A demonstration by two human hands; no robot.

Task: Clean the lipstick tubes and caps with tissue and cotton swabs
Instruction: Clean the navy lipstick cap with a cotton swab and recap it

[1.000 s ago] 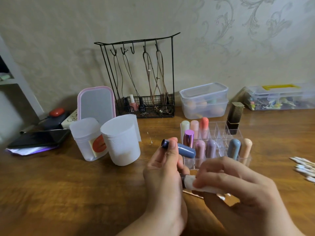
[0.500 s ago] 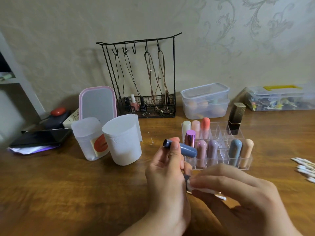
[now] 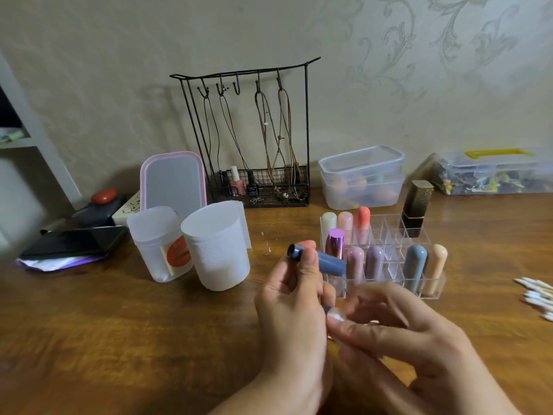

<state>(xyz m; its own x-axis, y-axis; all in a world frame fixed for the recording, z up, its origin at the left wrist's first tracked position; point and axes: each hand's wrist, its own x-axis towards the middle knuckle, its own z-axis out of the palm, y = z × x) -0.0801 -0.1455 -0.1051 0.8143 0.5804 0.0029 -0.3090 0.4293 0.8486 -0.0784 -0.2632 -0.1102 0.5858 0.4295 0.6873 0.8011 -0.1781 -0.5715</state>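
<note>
My left hand (image 3: pixel 291 319) pinches a blue lipstick cap (image 3: pixel 327 262) between thumb and fingers, lying sideways with its dark open end to the left. Lower in the same hand a small dark tube end (image 3: pixel 326 308) peeks out. My right hand (image 3: pixel 407 339) presses a white bit of tissue (image 3: pixel 337 316) against that end with curled fingertips; most of the tissue is hidden. Behind the hands stands a clear organizer (image 3: pixel 389 235) with several pastel lipsticks upright in it.
Two white tissue rolls (image 3: pixel 215 250) stand at the left. Cotton swabs (image 3: pixel 537 295) lie at the right edge. A black and gold lipstick (image 3: pixel 416 211), a wire jewellery rack (image 3: pixel 257 145), clear plastic boxes (image 3: pixel 362 181) and a pink mirror (image 3: pixel 173 184) stand behind.
My right hand has slid left against my left hand, and its fingers now cover most of the white tissue. The blue cap stays in my left hand.
</note>
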